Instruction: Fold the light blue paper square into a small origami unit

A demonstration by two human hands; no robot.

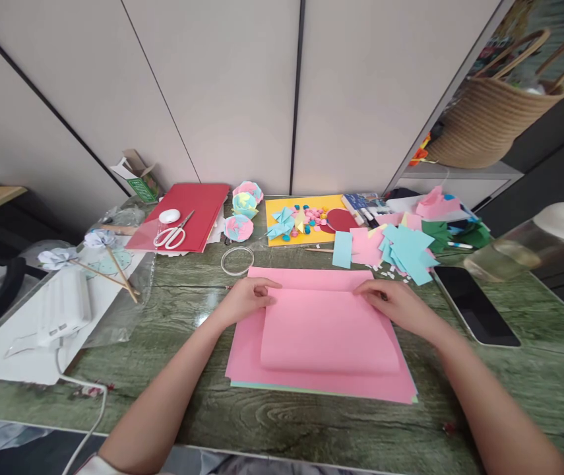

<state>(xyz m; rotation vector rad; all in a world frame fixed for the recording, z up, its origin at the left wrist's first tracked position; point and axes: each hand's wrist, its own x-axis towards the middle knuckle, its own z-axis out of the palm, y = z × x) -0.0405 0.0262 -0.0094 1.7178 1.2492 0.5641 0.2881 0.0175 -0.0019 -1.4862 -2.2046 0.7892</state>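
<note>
A pink sheet of paper (330, 333) is bent over on itself, its near side curved in a loose loop. It lies on a stack of coloured paper (286, 386), pink on top with blue and green edges showing below. At the folded sheet's upper left edge, my left hand (250, 300) pinches the paper between thumb and fingers. My right hand (394, 303) pinches the same sheet at its upper right edge. A strip of pink shows beyond the sheet's turned-over edge. A clear round ring (237, 261) rests just beyond my left hand.
White scissors (173, 236) lie on a red folder (192, 211). Paper flowers (239, 227) and a yellow sheet (306, 237) are along the back. Cut paper pieces (410, 251), a phone (477, 307) and a lidded jar (514, 247) stand right; a white power bank (66, 307) is left.
</note>
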